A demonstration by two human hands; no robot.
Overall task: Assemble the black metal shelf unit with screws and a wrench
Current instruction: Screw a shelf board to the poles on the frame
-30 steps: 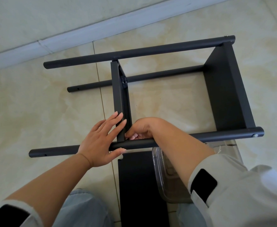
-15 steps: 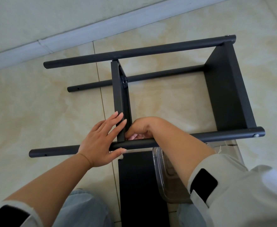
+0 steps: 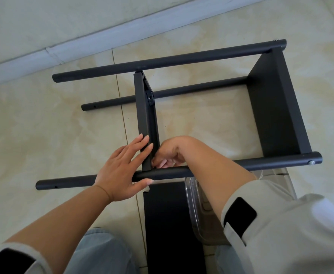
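Your black shelf unit (image 3: 182,107) lies on its side on the tiled floor (image 3: 33,135), four round posts running left to right, and you've got two panels standing between them. The right panel (image 3: 274,103) sits at the far right ends of the posts, with a silver screw head (image 3: 311,162) showing in the near post (image 3: 261,164) just past it. The middle panel (image 3: 145,123) stands on edge between the far upper post (image 3: 182,60) and the near post, a bracket with a hole visible on its inner face near the top. Your left hand (image 3: 122,171) is spread flat, fingers straight and pressed along the left face of that middle panel, thumb lying under the near post, palm over the post itself. Your right hand (image 3: 169,153) is tucked into the corner where the middle panel meets the near post, fingers curled in tight at the joint; what they pinch is hidden from here, so I can't tell what, if anything, you're holding. The lower far post (image 3: 201,89) runs behind the panel, its open left end showing a small hole. Closer to you, a loose black panel (image 3: 168,224) lies flat on the floor between your knees, and just to its right a clear plastic container (image 3: 199,214) sits partly under your right forearm. A pale baseboard (image 3: 102,40) crosses the top left.
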